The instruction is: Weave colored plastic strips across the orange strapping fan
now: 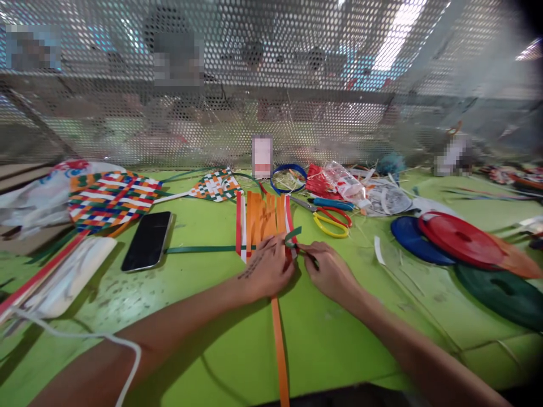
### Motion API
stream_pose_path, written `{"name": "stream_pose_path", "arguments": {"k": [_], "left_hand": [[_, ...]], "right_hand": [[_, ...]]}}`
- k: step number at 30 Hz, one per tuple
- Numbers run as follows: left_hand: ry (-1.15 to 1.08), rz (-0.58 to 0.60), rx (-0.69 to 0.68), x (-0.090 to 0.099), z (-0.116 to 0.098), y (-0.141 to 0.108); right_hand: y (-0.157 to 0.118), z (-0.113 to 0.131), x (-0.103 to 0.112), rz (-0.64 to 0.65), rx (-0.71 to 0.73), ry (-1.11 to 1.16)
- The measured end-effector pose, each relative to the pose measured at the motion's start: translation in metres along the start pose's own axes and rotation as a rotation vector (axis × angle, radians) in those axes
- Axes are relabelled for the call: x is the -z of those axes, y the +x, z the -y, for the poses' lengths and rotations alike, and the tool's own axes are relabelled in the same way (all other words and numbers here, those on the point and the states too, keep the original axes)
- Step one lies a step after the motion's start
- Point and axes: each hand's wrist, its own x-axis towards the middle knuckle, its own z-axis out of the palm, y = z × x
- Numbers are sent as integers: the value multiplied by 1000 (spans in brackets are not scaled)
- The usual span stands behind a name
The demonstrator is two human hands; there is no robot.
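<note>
A piece of weaving made of flat orange, red and white strips [265, 210] lies in front of me on the table. My left hand [271, 268] rests over its near part with the fingers closed on it, hiding some of the strips. A green strip [203, 249] runs crosswise from the left, under the weave and my left hand. Its end curls up in a loop at the right edge, where my right hand [328, 267] pinches it. One long orange strip [279, 345] trails from the weave toward me.
A phone [147, 241], a white bundle [76, 277] and woven pieces [114, 198] are at left. Scissors [331, 219] and blue-handled pliers [333, 203] lie behind my right hand. Strip rolls [462, 240] are at right. A perforated metal screen [220, 124] stands behind.
</note>
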Motion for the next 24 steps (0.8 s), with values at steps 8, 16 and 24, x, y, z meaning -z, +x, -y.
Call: {"name": "stream_pose_path", "arguments": {"k": [8,16,24], "left_hand": [[-58,89,86,6,-2,6],[-138,73,124,3,3,8],[-153,45,119,-2,5,6]], "right_hand": [[3,14,4,46,61,-198],[7,9,-1,-3,12,-79],[7,14,-5,23,-26,-139]]}}
